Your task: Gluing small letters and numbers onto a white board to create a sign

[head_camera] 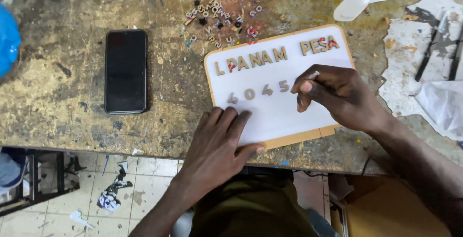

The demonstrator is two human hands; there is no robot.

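Note:
A white rectangular board with a wooden edge [270,116] lies tilted on the worn workbench. Two rows of small wooden cut-out letters and digits [255,61] are stuck on it. My left hand [217,145] rests flat on the board's lower left part, fingers spread, holding it down. My right hand [337,94] hovers over the right end of the lower row, thumb and fingers pinched together on something small; the piece itself is hidden by the fingers.
A black phone [126,70] lies face up left of the board. A pile of loose small letters [219,20] sits behind the board. A white plastic bottle [354,3], papers and dark tools [441,48] lie at the right. The bench edge runs just below my hands.

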